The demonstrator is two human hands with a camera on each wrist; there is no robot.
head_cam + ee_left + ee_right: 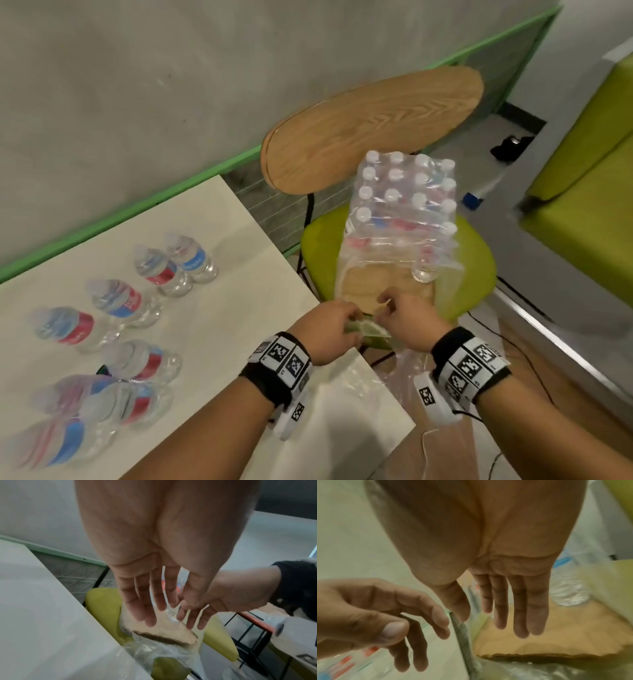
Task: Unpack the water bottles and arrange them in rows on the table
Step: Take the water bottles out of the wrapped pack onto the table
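i see the shrink-wrapped pack of water bottles [404, 209] standing on the green chair seat [322, 246], its near end torn open over a bare cardboard tray [383, 281]. one bottle [423, 270] stands at the open end on that cardboard. my left hand [329, 332] and right hand [407, 322] meet at the near edge of the pack, just beside each other. from above, both look closed on the loose plastic wrap [370, 332]; the wrist views show the fingers [145, 609] fairly straight, so i cannot tell either grip for sure. on the white counter [212, 222], to the left, unpacked bottles [161, 270] stand in rough rows, blurred nearest me. more clear film hangs off the counter corner.
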